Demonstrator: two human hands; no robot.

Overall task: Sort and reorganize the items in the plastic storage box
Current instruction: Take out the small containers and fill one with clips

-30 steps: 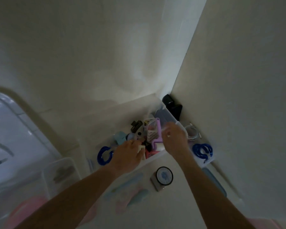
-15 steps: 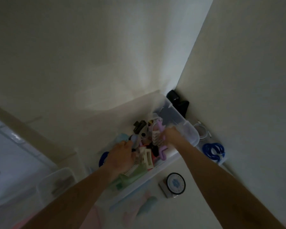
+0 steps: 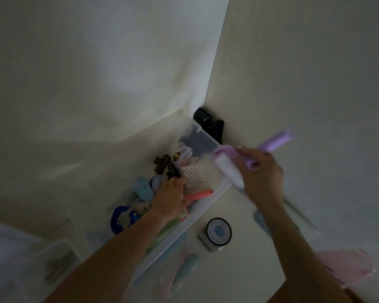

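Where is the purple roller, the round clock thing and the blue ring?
purple lint roller (image 3: 229, 171), head view, on its white roll.
round dial scale (image 3: 218, 231), head view, on the dial face.
blue ring (image 3: 115, 219), head view, on its left curve.

we see the clear plastic storage box (image 3: 208, 200) at frame centre, in the corner where two walls meet. a black device (image 3: 210, 125) sits just above it, a round dial timer (image 3: 218, 232) below right, a clear lidded container (image 3: 53, 259) lower left.
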